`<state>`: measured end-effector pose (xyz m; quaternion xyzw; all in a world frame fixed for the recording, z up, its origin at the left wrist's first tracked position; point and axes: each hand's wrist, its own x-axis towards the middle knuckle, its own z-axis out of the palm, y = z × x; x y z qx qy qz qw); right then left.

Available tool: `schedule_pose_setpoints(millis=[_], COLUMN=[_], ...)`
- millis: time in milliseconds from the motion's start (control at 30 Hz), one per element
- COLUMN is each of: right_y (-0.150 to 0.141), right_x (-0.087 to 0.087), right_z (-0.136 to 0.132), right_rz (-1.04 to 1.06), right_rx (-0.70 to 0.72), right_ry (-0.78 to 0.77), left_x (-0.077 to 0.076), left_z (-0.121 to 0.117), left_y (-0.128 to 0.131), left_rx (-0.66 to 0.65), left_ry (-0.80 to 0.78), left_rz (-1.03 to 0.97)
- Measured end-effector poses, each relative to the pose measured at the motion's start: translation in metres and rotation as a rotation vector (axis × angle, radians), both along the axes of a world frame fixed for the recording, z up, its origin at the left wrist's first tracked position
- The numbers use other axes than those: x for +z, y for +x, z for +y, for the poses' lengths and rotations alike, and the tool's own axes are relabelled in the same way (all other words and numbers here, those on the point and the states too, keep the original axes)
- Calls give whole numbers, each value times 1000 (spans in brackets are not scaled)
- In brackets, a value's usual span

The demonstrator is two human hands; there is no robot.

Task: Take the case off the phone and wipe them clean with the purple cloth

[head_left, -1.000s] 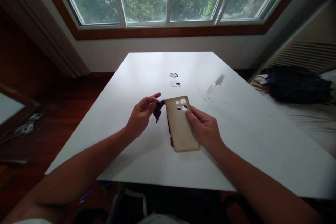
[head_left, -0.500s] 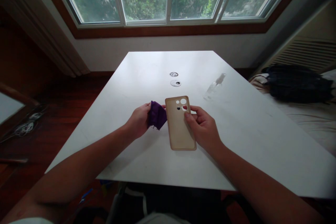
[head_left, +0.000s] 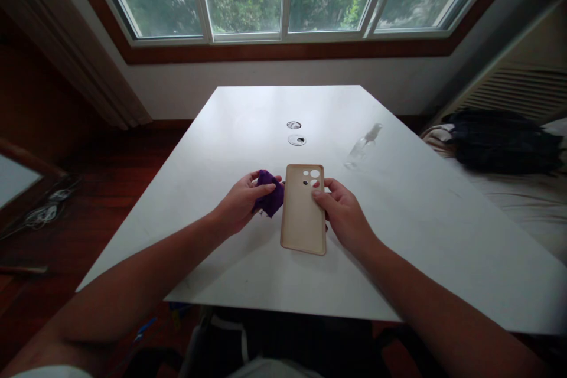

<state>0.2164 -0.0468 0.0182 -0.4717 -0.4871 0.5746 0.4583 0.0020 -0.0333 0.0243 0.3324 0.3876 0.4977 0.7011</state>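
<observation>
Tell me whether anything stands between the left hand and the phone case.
Only the purple cloth in the left hand, beside the phone case; no other obstacle is visible, though the area behind the case is hidden. The clear bottle lies well aside.

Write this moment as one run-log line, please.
left hand: holds purple cloth | right hand: holds beige phone case | clear bottle: lying on white table
</observation>
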Motion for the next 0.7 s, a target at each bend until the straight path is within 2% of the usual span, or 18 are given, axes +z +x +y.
schedule_pose_setpoints(millis=[67,167,267,333,400,467,600,700], right_y=[0,-1,-3,-3,-3,-3,-2,-2], right_x=[0,1,4,4,3,1,-3,-4], right_z=[1,0,-2,-2,-2,-2,0,0], right_rz=[35,50,29,16,12,15,14,8], right_rx=[27,73,88,78,65,60,67,57], right_ry=[-8,-14,-3,14,30,41,53,63], left_x=[-3,-8,-7,-4,1,3,-5,-12], left_z=[0,1,0,-2,-3,-3,3,9], left_y=[1,1,-3,-5,-8,-10,-12,-16], left_rx=[20,28,39,108,181,199,175,156], left_ry=[21,105,337,530,650,665,520,451], left_rz=[37,205,455,637,763,798,713,741])
